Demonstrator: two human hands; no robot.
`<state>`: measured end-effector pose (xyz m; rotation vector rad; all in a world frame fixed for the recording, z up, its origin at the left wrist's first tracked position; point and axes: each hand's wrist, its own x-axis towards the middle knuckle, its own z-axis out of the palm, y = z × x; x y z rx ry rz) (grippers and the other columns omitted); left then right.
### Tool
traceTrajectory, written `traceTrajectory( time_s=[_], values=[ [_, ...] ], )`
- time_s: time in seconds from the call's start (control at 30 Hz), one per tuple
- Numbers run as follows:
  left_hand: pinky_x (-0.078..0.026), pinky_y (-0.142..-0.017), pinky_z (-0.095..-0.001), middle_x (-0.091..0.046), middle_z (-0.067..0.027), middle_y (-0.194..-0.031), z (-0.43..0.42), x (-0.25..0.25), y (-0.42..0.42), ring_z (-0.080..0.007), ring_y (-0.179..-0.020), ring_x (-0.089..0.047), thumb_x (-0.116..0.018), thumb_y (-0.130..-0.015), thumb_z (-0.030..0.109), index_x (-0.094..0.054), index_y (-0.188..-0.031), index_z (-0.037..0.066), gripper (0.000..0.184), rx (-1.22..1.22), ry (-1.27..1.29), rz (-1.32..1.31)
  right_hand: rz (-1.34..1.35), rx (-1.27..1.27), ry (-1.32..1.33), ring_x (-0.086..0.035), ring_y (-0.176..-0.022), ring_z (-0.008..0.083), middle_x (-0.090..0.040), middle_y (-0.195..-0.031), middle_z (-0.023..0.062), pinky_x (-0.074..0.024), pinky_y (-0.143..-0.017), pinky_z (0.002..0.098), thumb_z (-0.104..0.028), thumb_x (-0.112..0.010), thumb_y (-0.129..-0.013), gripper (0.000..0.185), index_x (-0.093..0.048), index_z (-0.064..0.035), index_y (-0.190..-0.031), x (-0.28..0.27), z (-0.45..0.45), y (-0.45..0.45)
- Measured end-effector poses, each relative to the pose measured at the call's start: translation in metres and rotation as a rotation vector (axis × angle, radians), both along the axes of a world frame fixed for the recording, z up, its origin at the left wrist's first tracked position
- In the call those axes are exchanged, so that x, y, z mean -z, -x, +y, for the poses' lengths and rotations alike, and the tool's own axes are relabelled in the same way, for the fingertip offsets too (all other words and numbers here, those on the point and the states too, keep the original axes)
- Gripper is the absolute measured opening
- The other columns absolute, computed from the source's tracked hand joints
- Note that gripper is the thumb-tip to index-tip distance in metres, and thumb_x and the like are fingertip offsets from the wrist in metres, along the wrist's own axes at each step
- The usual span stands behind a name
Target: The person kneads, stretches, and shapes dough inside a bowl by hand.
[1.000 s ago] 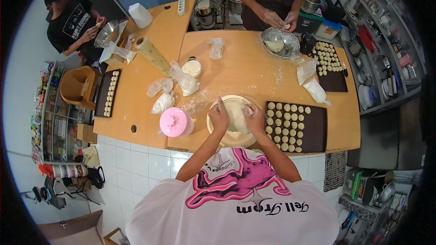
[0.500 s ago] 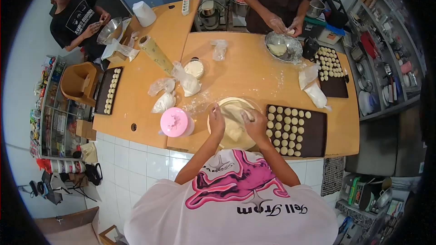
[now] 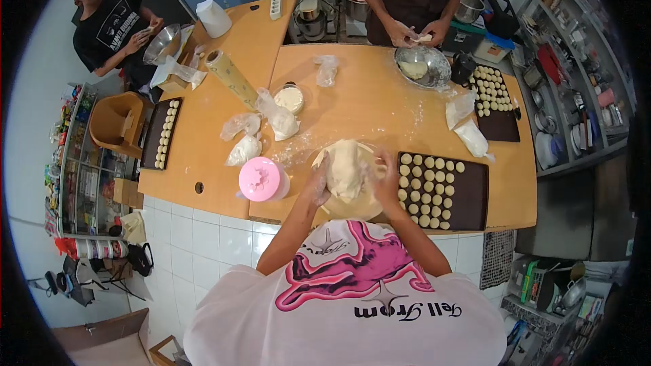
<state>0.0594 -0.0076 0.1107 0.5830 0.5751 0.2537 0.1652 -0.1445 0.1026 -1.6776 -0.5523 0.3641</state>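
A mass of pale dough (image 3: pixel 345 171) stands lengthwise over a round cream bowl (image 3: pixel 359 210) near the table's front edge. At the dough's left side is my left hand (image 3: pixel 319 179), floury, its palm against the dough. My right hand (image 3: pixel 385 177) is at the dough's right side, slightly blurred, its fingers bent. Both hands appear to hold the dough between them. Just right of my right hand lies a dark tray (image 3: pixel 469 193) with rows of small round dough balls (image 3: pixel 426 190). A pink-lidded container (image 3: pixel 260 179) stands to the left.
Plastic bags of white powder (image 3: pixel 283 124), a film roll (image 3: pixel 232 80) and a white tub (image 3: pixel 290 98) lie on the table (image 3: pixel 346 108). Across it, a person's hands (image 3: pixel 413 36) work above a metal bowl (image 3: pixel 434 70). Another person (image 3: pixel 112 27) is at the far left.
The dough has been lifted and gathered into a long upright mass between my hands. My left hand has moved slightly down and left. The co-worker's hands have shifted slightly.
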Motion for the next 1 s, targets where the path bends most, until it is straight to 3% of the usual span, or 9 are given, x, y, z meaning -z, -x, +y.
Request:
traceTrajectory(
  time_s=[0.07, 0.17, 0.37, 0.53, 0.63, 0.73, 0.8, 0.93, 1.0],
  values=[
    [-0.050, -0.085, -0.0356, -0.057, -0.0118, -0.114, -0.001, -0.004, -0.002, -0.0214, -0.099, -0.059, -0.036, -0.096, 0.045, -0.046, -0.121, 0.002, 0.051, 0.041, -0.046, 0.018, 0.841, -0.042, -0.071, -0.054, -0.104, 0.0202, -0.054, -0.119, 0.0087, -0.0457, -0.085, 0.0360, -0.035, -0.064, -0.082, 0.050, -0.049, -0.0092, -0.122, -0.016, 0.003, -0.005],
    [-0.051, -0.076, -0.0314, -0.059, -0.0099, -0.104, 0.001, 0.000, -0.007, -0.0170, -0.089, -0.060, -0.037, -0.094, 0.050, -0.048, -0.116, 0.001, 0.055, 0.159, -0.272, 0.182, 1.435, -0.347, -0.447, -0.053, -0.109, 0.0202, -0.054, -0.121, 0.0079, -0.0442, -0.093, 0.0378, -0.036, -0.060, -0.086, 0.052, -0.045, -0.0061, -0.126, 0.029, -0.001, -0.004],
    [-0.043, -0.052, -0.0258, -0.058, -0.0041, -0.077, 0.012, 0.048, -0.006, -0.0093, -0.064, -0.053, -0.049, -0.088, 0.054, -0.053, -0.102, -0.001, 0.057, 0.113, -0.359, 0.346, 0.973, -0.221, -0.452, -0.061, -0.092, 0.0155, -0.061, -0.107, 0.0073, -0.0511, -0.080, 0.0300, -0.017, -0.061, -0.087, 0.034, -0.053, -0.0002, -0.116, 0.027, -0.005, -0.011],
    [-0.039, -0.048, -0.0235, -0.058, -0.0038, -0.065, -0.009, 0.016, -0.009, -0.0070, -0.057, -0.051, -0.062, -0.086, 0.041, -0.059, -0.090, -0.002, 0.043, 0.100, -0.347, 0.416, 0.866, -0.155, -0.464, -0.062, -0.086, 0.0136, -0.064, -0.100, 0.0069, -0.0511, -0.074, 0.0275, -0.015, -0.063, -0.086, 0.028, -0.059, 0.0003, -0.108, 0.024, -0.005, -0.010],
    [-0.041, -0.048, -0.0226, -0.057, -0.0010, -0.059, -0.003, 0.009, 0.004, -0.0064, -0.051, -0.049, -0.065, -0.084, 0.036, -0.063, -0.076, -0.001, 0.038, 0.238, -0.829, 0.589, 0.812, -0.164, -0.369, -0.062, -0.084, 0.0133, -0.065, -0.098, 0.0074, -0.0506, -0.074, 0.0271, -0.015, -0.065, -0.085, 0.026, -0.061, 0.0009, -0.105, 0.031, -0.008, -0.013],
    [-0.036, -0.043, -0.0236, -0.050, 0.0032, -0.051, -0.014, 0.007, 0.000, -0.0052, -0.045, -0.043, -0.065, -0.084, 0.035, -0.063, -0.065, -0.001, 0.040, -0.102, -0.918, 0.266, 0.566, -0.147, -0.019, -0.062, -0.085, 0.0144, -0.065, -0.098, 0.0093, -0.0494, -0.075, 0.0269, -0.016, -0.067, -0.082, 0.030, -0.060, 0.0020, -0.106, 0.025, -0.017, -0.020],
    [-0.035, -0.043, -0.0249, -0.049, 0.0028, -0.051, -0.007, 0.001, 0.004, -0.0050, -0.046, -0.042, -0.066, -0.084, 0.031, -0.064, -0.070, -0.001, 0.035, 0.047, -1.036, 0.227, 0.227, -0.076, 0.307, -0.062, -0.089, 0.0166, -0.064, -0.102, 0.0113, -0.0481, -0.077, 0.0270, -0.017, -0.068, -0.081, 0.034, -0.059, 0.0014, -0.108, 0.018, -0.018, -0.024],
    [-0.036, -0.046, -0.0271, -0.047, 0.0009, -0.050, 0.010, -0.001, 0.000, -0.0058, -0.048, -0.041, -0.069, -0.080, 0.025, -0.065, -0.076, -0.001, 0.027, 0.525, -1.292, 0.074, -0.171, -0.173, -0.018, -0.056, -0.106, 0.0209, -0.058, -0.117, 0.0134, -0.0424, -0.090, 0.0319, -0.019, -0.072, -0.074, 0.045, -0.058, -0.0004, -0.113, -0.013, -0.009, -0.024],
    [-0.036, -0.047, -0.0276, -0.049, -0.0012, -0.052, 0.016, -0.004, -0.004, -0.0066, -0.050, -0.041, -0.071, -0.077, 0.025, -0.065, -0.077, -0.001, 0.027, 0.691, -1.316, 0.048, -0.083, -0.444, -0.015, -0.056, -0.106, 0.0205, -0.059, -0.116, 0.0130, -0.0420, -0.091, 0.0320, -0.017, -0.070, -0.074, 0.045, -0.058, -0.0013, -0.114, -0.004, -0.006, -0.022]
  ],
)
